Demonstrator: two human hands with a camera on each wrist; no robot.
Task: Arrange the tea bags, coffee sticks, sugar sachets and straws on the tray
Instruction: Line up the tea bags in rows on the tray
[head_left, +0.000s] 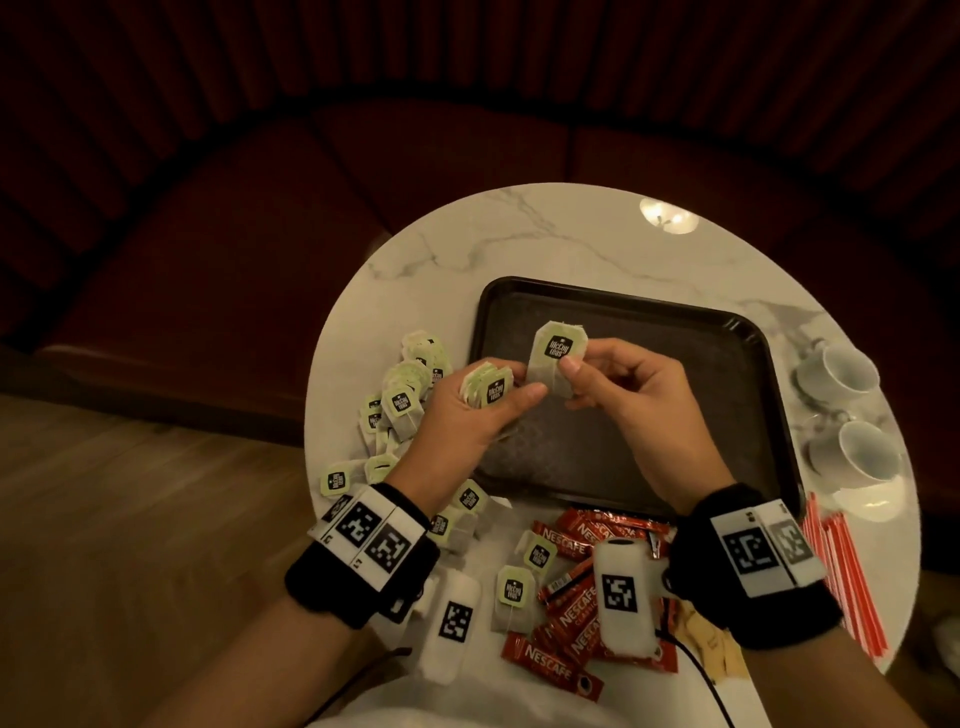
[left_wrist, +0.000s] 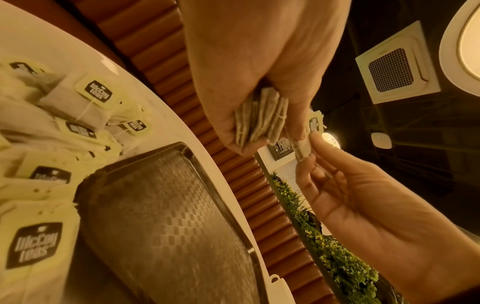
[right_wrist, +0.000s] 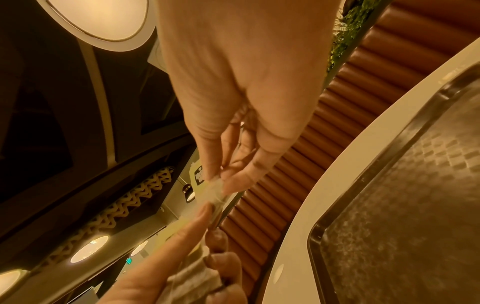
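Over the empty black tray (head_left: 670, 332) my left hand (head_left: 511, 397) grips a small stack of green-tagged tea bags (head_left: 488, 389), seen edge-on as the stack (left_wrist: 262, 119) in the left wrist view. My right hand (head_left: 566, 374) pinches a single tea bag (head_left: 557, 358) between thumb and fingers, right beside the stack. The right wrist view shows that tea bag (right_wrist: 217, 193) meeting the left hand's stack (right_wrist: 192, 281). A loose pile of tea bags (head_left: 410, 384) lies left of the tray. Red coffee sticks (head_left: 571, 597) lie in front of it, red straws (head_left: 841, 571) at the right.
Two white cups (head_left: 841, 369) on saucers stand at the right edge of the round marble table (head_left: 545, 234). Tan sachets (head_left: 711, 639) lie partly hidden under my right wrist. A dark red bench curves behind the table.
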